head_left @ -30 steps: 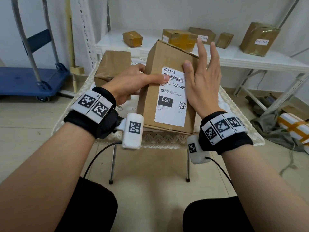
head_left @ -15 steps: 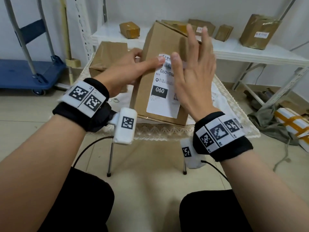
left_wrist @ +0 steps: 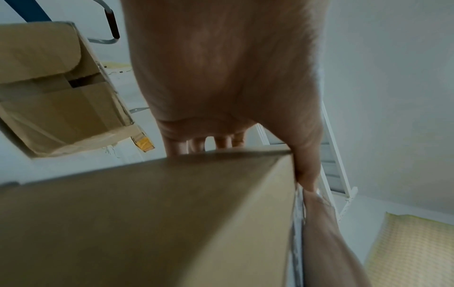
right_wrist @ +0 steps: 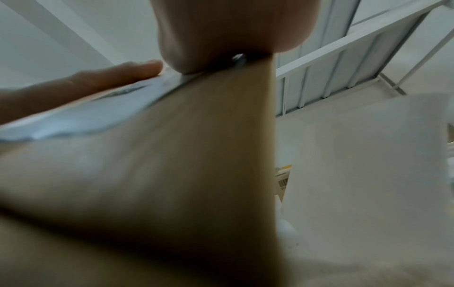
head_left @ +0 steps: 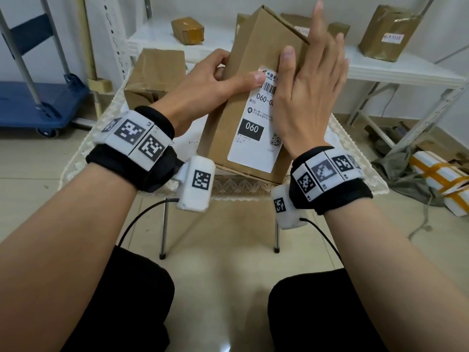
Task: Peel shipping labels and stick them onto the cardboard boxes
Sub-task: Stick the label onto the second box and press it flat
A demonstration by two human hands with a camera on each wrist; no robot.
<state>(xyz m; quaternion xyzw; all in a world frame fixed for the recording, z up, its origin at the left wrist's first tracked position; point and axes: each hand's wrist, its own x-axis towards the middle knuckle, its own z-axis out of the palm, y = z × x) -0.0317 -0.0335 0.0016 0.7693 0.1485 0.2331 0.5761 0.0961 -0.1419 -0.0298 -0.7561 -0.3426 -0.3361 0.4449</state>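
Tall cardboard box (head_left: pixel 243 80): plain brown corrugated, matte, rectangular, tilted back on the bench (head_left: pixel 355 138), which wears a white lace-edged cloth. White glossy shipping label (head_left: pixel 253 138) on the near face, barcode at 12 o'clock, black "060" block mid-sheet, small QR code at 4 o'clock.

Left hand (head_left: pixel 203 82) at 9 o'clock of the box: its grip is closed round the left edge, fingers behind, thumb pressing the label's top-left corner. Right hand (head_left: pixel 309 92): no grip, fingers straight, palm flat over the label's right half.

Left wrist view alone shows the fingers (left_wrist: pixel 176 145) curled over the box's far edge. Right wrist view, blurred, shows the label lying flush.

Second taped box (head_left: pixel 154 74) at 10 o'clock; smaller parcels on the white shelf (head_left: pixel 406 72) behind.
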